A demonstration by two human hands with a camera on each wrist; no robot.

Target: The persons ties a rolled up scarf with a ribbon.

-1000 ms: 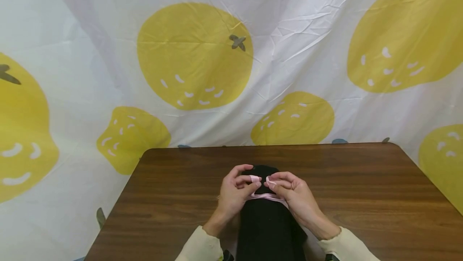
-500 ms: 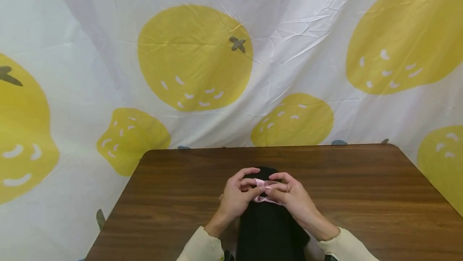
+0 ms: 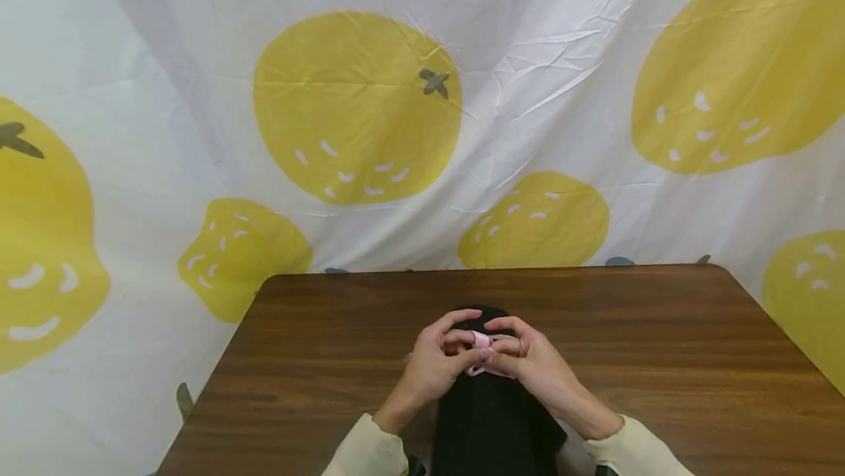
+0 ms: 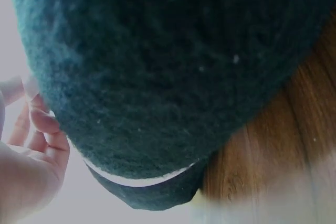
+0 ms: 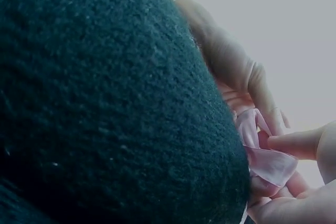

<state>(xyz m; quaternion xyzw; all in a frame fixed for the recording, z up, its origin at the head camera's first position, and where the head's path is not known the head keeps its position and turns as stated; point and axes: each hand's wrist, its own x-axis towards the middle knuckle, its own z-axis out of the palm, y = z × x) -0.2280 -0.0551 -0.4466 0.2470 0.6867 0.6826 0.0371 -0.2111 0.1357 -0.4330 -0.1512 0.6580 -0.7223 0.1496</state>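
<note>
A black fuzzy cloth bundle (image 3: pixel 491 425) lies lengthwise on the table, its far end rounded. Round it, near that far end, runs a pink satin ribbon (image 3: pixel 480 339), which shows as a pale band (image 4: pixel 137 182) in the left wrist view. My left hand (image 3: pixel 430 362) pinches the ribbon between thumb and fingers on top of the bundle. Opposite it, my right hand (image 3: pixel 546 366) pinches the ribbon too, the two thumbs meeting. A folded loop of ribbon (image 5: pixel 273 166) stands between the fingers in the right wrist view. Fingers partly hide where the ribbon strands cross.
The dark wood-grain table (image 3: pixel 317 359) extends on both sides of the bundle. Behind it hangs a white curtain (image 3: pixel 554 124) printed with yellow fruit. Pale sleeves (image 3: pixel 370 447) cover both forearms.
Both hands have come together from slightly apart, bringing the ribbon strands to meet between the fingertips. The bundle stays in nearly the same place.
</note>
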